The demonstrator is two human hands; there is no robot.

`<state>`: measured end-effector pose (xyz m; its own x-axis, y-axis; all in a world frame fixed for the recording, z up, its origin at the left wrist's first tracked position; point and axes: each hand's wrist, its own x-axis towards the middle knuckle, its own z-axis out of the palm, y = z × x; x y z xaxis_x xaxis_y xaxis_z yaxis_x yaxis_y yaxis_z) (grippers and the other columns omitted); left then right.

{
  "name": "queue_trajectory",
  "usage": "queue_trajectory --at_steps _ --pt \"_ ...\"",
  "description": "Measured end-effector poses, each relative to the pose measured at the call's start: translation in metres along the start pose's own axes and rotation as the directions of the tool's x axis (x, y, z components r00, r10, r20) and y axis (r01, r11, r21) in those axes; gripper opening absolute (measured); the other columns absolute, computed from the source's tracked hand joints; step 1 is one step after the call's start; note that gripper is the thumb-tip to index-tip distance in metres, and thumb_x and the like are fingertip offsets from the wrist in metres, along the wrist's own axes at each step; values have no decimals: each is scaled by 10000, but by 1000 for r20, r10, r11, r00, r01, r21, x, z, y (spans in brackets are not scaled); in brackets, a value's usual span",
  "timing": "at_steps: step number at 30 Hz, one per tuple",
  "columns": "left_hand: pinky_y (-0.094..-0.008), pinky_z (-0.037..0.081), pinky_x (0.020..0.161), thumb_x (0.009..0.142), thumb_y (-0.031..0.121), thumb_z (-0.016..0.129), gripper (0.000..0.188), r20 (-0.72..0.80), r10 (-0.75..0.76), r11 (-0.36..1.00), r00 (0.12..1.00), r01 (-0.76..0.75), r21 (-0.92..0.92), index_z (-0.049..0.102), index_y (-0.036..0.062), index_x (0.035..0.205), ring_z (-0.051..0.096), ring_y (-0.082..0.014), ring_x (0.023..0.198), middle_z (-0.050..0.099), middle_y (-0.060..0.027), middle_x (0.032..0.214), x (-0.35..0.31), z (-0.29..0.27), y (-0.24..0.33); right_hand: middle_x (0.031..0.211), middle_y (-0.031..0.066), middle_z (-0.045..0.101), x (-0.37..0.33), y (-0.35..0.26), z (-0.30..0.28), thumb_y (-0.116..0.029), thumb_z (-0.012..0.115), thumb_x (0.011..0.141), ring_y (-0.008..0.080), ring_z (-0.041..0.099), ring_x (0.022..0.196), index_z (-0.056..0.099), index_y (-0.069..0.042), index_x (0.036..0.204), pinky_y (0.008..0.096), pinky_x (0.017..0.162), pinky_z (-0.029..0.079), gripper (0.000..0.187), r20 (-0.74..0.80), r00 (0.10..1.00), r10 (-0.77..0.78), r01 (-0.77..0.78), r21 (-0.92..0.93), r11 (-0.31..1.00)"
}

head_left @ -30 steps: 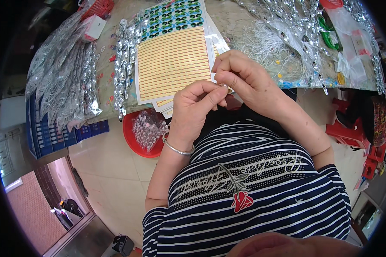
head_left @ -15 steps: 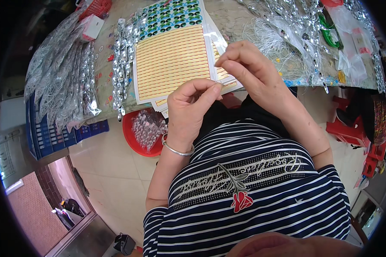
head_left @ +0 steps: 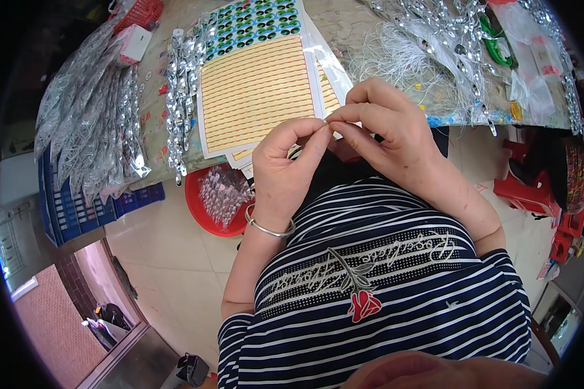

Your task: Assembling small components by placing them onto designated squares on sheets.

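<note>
My left hand (head_left: 284,165) and my right hand (head_left: 396,136) meet just off the table's near edge, thumb and fingertips pinched on both. Their tips touch or nearly touch. Whatever sits between them is too small to make out. Just beyond lies a sticker sheet (head_left: 256,94), with rows of yellow strips edged in red and, at its far end, green and blue oval stickers. More sheets (head_left: 326,84) are stacked beneath, partly covered by my right fingers.
Strings of silvery pieces (head_left: 177,97) lie left of the sheets, beside a big heap of clear-wrapped strands (head_left: 91,123). White thread (head_left: 386,61) and a green basket (head_left: 499,48) are at right. Below the edge stands a red basin (head_left: 191,204) holding bagged shiny pieces (head_left: 222,194).
My right hand has come in toward the left, its fingertips now at my left hand's pinch. The left hand has barely moved. The view has shifted slightly.
</note>
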<state>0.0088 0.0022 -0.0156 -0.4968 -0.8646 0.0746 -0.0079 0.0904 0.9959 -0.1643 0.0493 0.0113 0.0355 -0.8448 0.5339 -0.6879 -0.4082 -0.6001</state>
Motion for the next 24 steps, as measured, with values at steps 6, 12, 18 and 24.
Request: queue_trajectory --at_steps 6,12,18,24 --pt "-200 471 695 872 0 609 112 1 100 977 995 -99 191 643 -39 972 613 -87 787 670 -58 867 1 2 2 793 57 578 1 0 1 -41 729 681 223 580 667 666 -56 837 317 563 445 169 5 999 -46 46 -131 990" --pt "-203 454 657 853 -1 623 104 11 193 881 981 -178 438 641 -42 947 586 -75 716 664 -46 816 2 5 3 773 48 562 3 2 4 -56 737 652 231 573 669 633 -64 797 335 576 429 179 61 996 -69 80 -197 977" --pt "-181 407 598 865 46 627 96 -80 -111 994 991 110 -16 658 -16 931 546 -58 670 649 -31 787 -1 7 1 818 53 548 -2 2 13 -28 722 686 146 566 668 618 -34 797 248 597 448 152 -12 997 71 -71 -45 996" --pt "-153 366 580 878 69 617 102 -1 -244 915 970 230 -332 661 -7 931 537 -32 676 641 -19 779 0 2 12 908 -6 540 -6 6 10 -59 628 863 57 537 760 601 -12 897 206 638 448 64 371 741 559 -646 618 448"
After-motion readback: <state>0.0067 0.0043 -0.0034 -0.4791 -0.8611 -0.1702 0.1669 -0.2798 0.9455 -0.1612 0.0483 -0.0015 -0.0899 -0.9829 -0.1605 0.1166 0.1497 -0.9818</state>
